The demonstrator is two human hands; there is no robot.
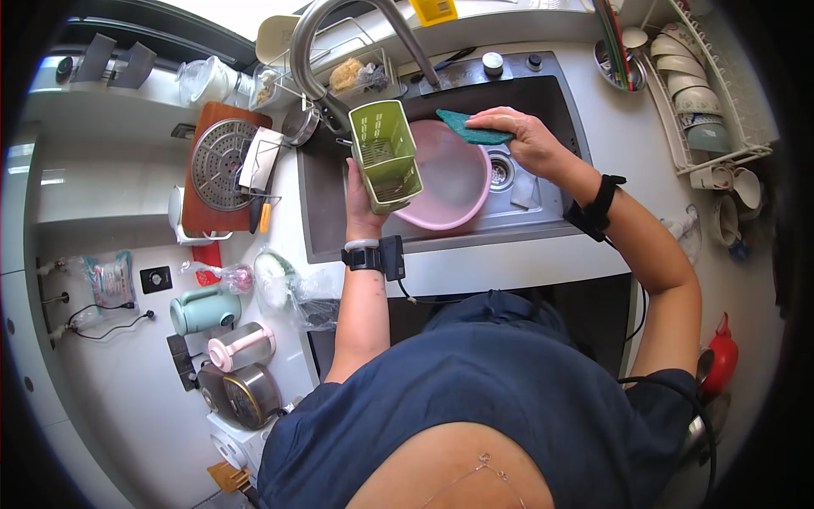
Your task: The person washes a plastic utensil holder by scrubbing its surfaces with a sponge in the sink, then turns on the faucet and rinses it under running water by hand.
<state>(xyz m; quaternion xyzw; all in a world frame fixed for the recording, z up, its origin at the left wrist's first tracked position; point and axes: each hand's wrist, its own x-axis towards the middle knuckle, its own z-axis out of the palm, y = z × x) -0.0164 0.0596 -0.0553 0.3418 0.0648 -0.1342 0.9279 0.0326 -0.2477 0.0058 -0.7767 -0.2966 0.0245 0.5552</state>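
My left hand [363, 208] grips a green plastic utensil holder [386, 154] from beneath and the side. The holder has two compartments with slotted bottoms, and its openings face me. In my right hand [519, 136] is a dark green scouring pad [471, 129], pinched flat between fingers and thumb. The pad is apart from the holder, to its right. Below both hands, a pink basin [458, 222] of cloudy water sits in the dark sink [326, 233]. The holder hides part of the basin's left side.
A curved metal faucet [307, 51] rises behind the holder. Bowls fill a white dish rack [738, 127] at right, and chopsticks stand in a metal container [617, 72]. A brown cutting board [212, 170] with a round steamer plate [225, 165] and a cleaver [260, 161] are at left.
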